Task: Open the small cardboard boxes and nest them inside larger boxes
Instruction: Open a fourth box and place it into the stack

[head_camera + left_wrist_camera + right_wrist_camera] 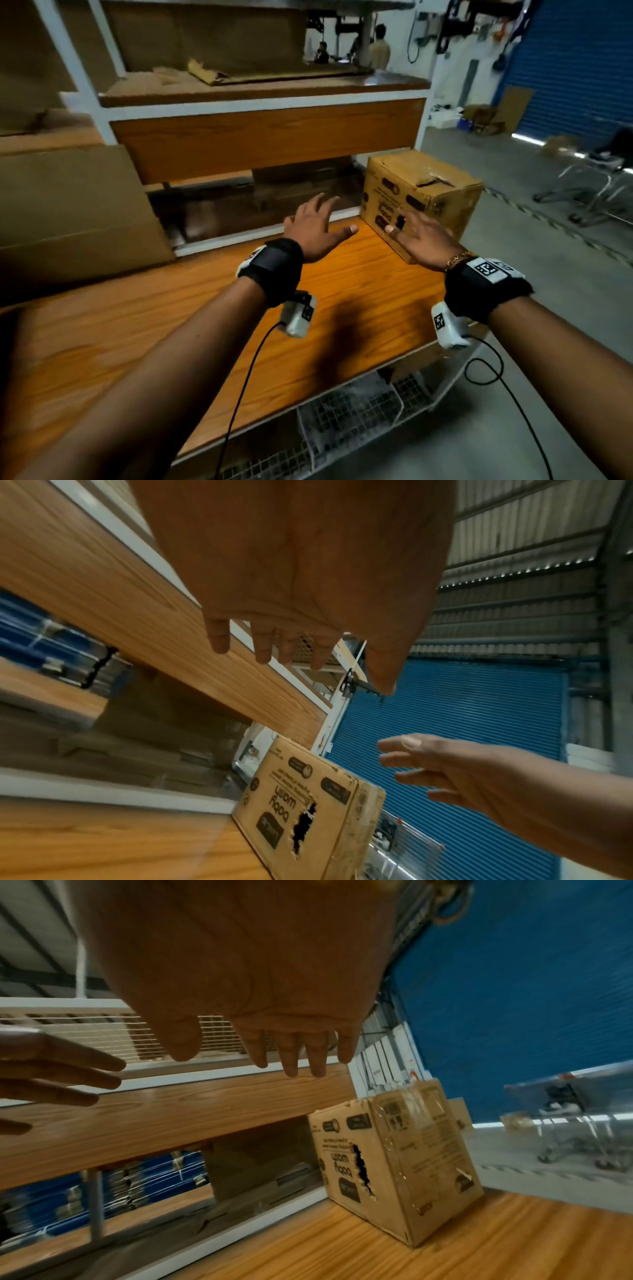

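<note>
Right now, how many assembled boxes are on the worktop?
1: the printed cardboard box at the worktop's far right corner, closed. Flattened cardboard leans at left; the shelves may hide more.

Surface: orange wood-grain top [342, 291]
Shelving: white-framed rack [263, 102] behind
Floor: grey concrete [513, 178]
Wall: blue roller shutter [575, 68]

The right hand [423, 240] covers part of the box's [442, 202] printed front. Flat cardboard [260, 202] under the shelf is dark and blurred. The bench [102, 342] is cut off at left.
</note>
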A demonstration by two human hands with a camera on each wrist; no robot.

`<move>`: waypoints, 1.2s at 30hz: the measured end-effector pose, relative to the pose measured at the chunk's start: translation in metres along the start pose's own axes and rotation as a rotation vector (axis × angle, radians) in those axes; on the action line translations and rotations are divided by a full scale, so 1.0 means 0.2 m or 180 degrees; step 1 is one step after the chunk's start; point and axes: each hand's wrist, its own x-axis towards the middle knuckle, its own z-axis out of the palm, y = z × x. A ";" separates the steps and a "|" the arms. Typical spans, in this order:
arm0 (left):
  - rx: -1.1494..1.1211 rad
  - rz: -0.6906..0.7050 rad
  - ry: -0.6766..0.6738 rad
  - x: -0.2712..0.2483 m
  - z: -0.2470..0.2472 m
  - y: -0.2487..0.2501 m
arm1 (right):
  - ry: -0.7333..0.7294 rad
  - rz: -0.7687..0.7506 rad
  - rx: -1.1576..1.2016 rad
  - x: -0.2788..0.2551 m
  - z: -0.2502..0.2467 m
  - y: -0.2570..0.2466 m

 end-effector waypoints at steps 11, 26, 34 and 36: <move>-0.0609 -0.0062 -0.0208 0.61 0.33 0.27 | 0.0250 0.0107 0.0288 0.65 -0.12 0.52; -0.1320 -0.0539 -0.0436 1.20 0.75 0.66 | -0.0298 0.0481 0.1931 1.34 -0.21 1.39; -0.2655 -0.1215 0.0138 1.23 0.82 0.62 | -0.0289 -0.0266 0.1918 1.28 -0.16 1.22; -0.2874 -0.1366 0.0397 1.14 0.77 0.53 | -0.0290 -0.0615 0.1733 1.21 -0.15 1.08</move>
